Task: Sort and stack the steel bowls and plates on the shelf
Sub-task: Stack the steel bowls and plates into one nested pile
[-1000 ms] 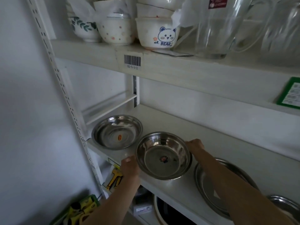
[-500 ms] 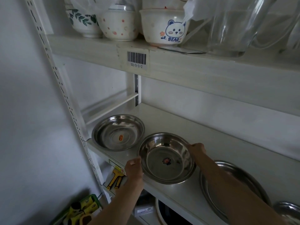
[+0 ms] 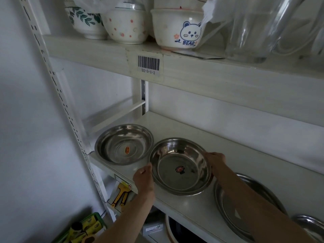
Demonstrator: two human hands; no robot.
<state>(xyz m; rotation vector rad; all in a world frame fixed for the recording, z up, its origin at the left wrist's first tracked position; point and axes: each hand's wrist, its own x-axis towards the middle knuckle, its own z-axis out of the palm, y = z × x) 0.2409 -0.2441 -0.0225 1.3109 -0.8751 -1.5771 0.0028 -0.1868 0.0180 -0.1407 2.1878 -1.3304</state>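
A steel bowl (image 3: 180, 165) with a red sticker inside sits on the white shelf (image 3: 192, 130), held by both hands. My left hand (image 3: 143, 178) grips its left rim and my right hand (image 3: 214, 159) grips its right rim. Just to its left stands a second steel bowl (image 3: 123, 143) with an orange sticker, almost touching it. A large steel plate (image 3: 229, 207) lies to the right, partly hidden under my right forearm. Another steel dish (image 3: 310, 227) shows at the bottom right corner.
The upper shelf (image 3: 210, 71) carries ceramic bowls, one with a bear (image 3: 177, 30), and glass jugs (image 3: 256, 28). A white upright post (image 3: 70, 111) borders the left. Below the shelf are a yellow tool (image 3: 121, 195) and a green box (image 3: 85, 227).
Both hands have slid the red-sticker bowl a little to the left, toward the orange-sticker bowl. The view has shifted up and closer to the shelf.
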